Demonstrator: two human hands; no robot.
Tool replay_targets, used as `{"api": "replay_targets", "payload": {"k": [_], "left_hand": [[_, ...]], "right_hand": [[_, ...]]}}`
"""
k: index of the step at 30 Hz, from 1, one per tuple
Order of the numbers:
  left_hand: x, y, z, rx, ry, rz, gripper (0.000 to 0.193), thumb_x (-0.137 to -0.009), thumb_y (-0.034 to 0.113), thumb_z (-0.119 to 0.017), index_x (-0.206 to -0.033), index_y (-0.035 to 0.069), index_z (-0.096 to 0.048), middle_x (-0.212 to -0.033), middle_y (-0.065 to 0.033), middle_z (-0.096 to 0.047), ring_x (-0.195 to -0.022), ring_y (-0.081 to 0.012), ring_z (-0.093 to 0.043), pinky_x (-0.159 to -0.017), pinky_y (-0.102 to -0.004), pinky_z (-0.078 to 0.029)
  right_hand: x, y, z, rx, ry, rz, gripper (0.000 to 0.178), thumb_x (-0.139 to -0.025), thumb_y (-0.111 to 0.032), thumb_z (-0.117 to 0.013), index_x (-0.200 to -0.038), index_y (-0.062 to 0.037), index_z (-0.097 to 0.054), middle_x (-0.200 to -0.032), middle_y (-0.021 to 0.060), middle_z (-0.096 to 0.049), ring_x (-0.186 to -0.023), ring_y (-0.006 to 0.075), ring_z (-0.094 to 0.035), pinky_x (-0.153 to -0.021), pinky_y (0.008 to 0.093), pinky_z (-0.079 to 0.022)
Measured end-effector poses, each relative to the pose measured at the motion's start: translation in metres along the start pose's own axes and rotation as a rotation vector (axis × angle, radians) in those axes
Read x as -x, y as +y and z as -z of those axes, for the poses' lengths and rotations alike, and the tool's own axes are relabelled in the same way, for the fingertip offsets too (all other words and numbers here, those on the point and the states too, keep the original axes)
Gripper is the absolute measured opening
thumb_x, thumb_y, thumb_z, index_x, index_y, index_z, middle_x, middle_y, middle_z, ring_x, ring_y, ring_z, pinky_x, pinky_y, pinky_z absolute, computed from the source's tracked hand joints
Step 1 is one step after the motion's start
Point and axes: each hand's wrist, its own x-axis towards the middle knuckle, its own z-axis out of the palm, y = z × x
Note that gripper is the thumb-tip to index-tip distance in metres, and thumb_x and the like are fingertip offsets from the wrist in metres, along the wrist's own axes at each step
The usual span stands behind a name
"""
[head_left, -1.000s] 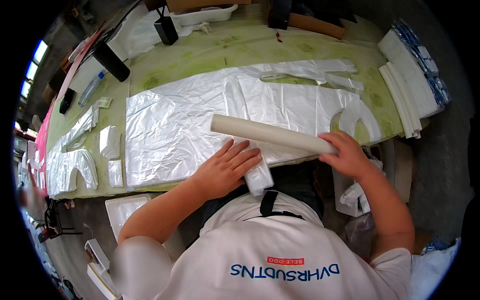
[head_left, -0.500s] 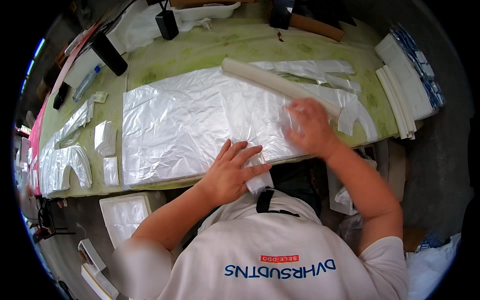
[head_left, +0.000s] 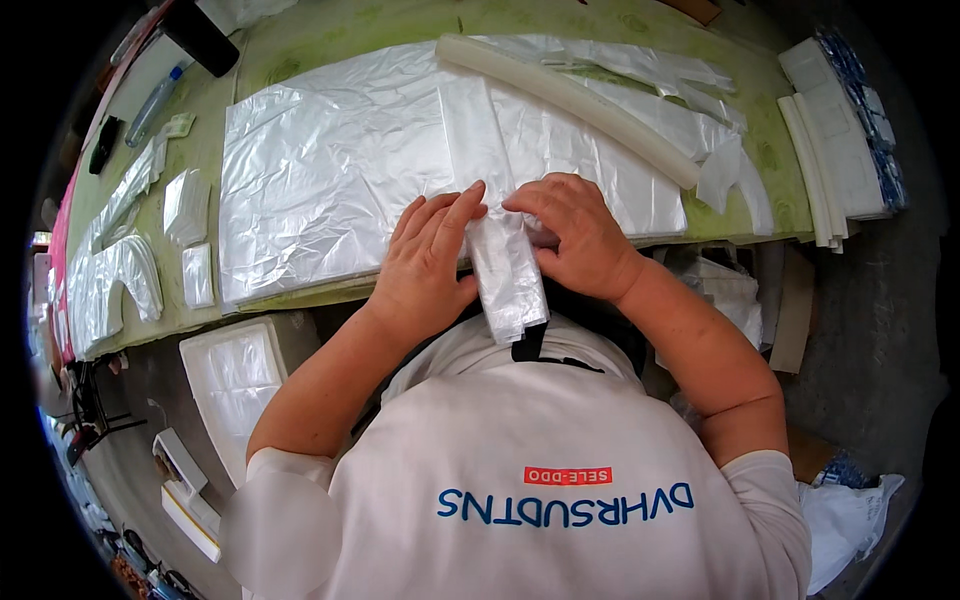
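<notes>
A long strip of clear plastic film (head_left: pixel 508 270), folded into layers, runs toward me across the flat stack of plastic sheets (head_left: pixel 320 185) and hangs over the table's front edge. My left hand (head_left: pixel 425 255) lies along the strip's left side, fingers stretched, thumb apart. Against the right side is my right hand (head_left: pixel 580 235), its fingers bent and film between them and the thumb. Part of that grip is hidden. Behind the hands, a pale roll (head_left: pixel 570 105) rests slantwise on the sheets.
At left lie cut film pieces (head_left: pixel 115 280), folded packets (head_left: pixel 185 208), a clear bottle (head_left: pixel 155 105) and a black cylinder (head_left: pixel 200 38). Pale rolled tubes (head_left: pixel 810 170) lie at the right end. Below the table's left front stands a white box (head_left: pixel 230 375) with film inside.
My right hand has come left from the sheets to the strip's edge. My left hand has moved to the strip's left side. The view has tilted nearer to me.
</notes>
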Motion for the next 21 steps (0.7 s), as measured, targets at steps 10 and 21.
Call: {"api": "replay_targets", "payload": {"k": [10,21], "left_hand": [[-0.002,0.010,-0.012,-0.170,-0.049,0.039,0.084,-0.082,0.014,-0.071,-0.155,0.003,-0.032,-0.140,-0.0112,-0.059,-0.139,-0.0356,-0.044,-0.119,-0.0562,-0.023],[-0.001,0.011,-0.010,0.016,0.172,0.045,0.077,-0.066,0.009,-0.083,-0.138,0.012,-0.054,-0.124,-0.0122,-0.060,-0.130,-0.0375,-0.048,-0.109,-0.0477,-0.041]], "right_hand": [[0.004,-0.005,-0.001,0.005,-0.003,0.025,0.051,-0.069,-0.008,-0.071,-0.120,-0.0184,-0.070,-0.116,0.0058,-0.064,-0.114,0.0300,-0.057,-0.103,0.0454,-0.041],[0.003,0.001,-0.003,-0.090,-0.009,-0.005,0.025,-0.071,-0.009,-0.074,-0.095,-0.0185,-0.074,-0.103,0.0029,-0.064,-0.104,0.0270,-0.060,-0.096,0.0433,-0.043]]}}
